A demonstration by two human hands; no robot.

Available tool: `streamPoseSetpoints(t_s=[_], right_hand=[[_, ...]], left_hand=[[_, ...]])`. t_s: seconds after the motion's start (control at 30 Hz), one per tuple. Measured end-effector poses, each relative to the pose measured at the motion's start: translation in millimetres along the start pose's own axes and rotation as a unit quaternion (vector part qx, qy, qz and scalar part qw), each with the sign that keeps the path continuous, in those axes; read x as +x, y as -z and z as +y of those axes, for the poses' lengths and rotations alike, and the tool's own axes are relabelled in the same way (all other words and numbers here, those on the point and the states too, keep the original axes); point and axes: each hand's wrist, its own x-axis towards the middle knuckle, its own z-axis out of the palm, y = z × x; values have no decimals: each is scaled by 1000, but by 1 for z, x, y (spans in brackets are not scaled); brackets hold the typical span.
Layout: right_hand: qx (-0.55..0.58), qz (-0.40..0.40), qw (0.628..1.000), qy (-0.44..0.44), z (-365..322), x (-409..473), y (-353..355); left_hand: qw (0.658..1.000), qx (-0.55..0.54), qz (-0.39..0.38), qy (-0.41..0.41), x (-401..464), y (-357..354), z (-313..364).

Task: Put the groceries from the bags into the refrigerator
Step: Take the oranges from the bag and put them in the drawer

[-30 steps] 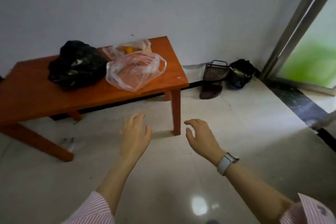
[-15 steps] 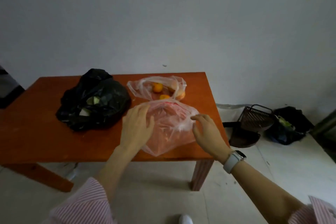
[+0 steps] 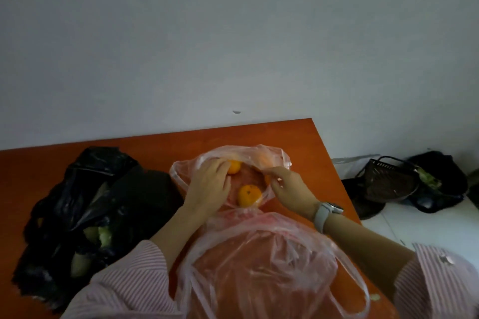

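Plainly the orange desk (image 3: 298, 137) stands against the wall to carry all the shopping, and nothing has left it yet; no refrigerator is in sight from here. Nearest the person slumps a big pink bag (image 3: 261, 267), its handles flopped open, and to its left a black bag (image 3: 98, 204) gapes over something pale green. Farther back lies the small clear bag (image 3: 269, 156), which is where the work is: the right hand (image 3: 290, 189) pinches its rim and lifts it, seemingly to keep the mouth wide, while the left hand (image 3: 210, 184) reaches inside, fingers laid loosely over one orange (image 3: 234, 166) without yet closing round it, as far as I can tell. A second orange (image 3: 249, 195) sits free between the two hands, resting in the bag's sagging bottom.
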Motion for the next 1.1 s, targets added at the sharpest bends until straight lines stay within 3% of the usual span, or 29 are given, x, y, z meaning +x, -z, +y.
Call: streamPoseSetpoints(t_s=[0.13, 0.23, 0.33, 0.43, 0.57, 0.7, 0.97, 1.1], right_hand=[[-24, -98, 995, 9, 10, 50, -30], [-213, -98, 971, 46, 34, 78, -43], [-326, -141, 934, 44, 54, 96, -44], [-312, -165, 936, 7, 70, 119, -42], [-195, -160, 966, -51, 78, 151, -33], [-179, -168, 964, -103, 85, 168, -34], [-163, -174, 966, -96, 87, 169, -44], [-124, -144, 977, -92, 78, 158, -35]], left_hand=[[997, -35, -51, -54, 48, -38, -40], [990, 33, -89, -105, 74, -60, -64], [975, 64, -185, -102, 96, -80, -84], [968, 58, -224, -97, 119, -93, -97], [961, -103, -256, -25, 134, -110, -103], [956, -160, -245, 14, 132, -117, -104], [935, -265, -215, 97, 130, -115, -108], [926, -317, -159, 127, 123, -102, -104]])
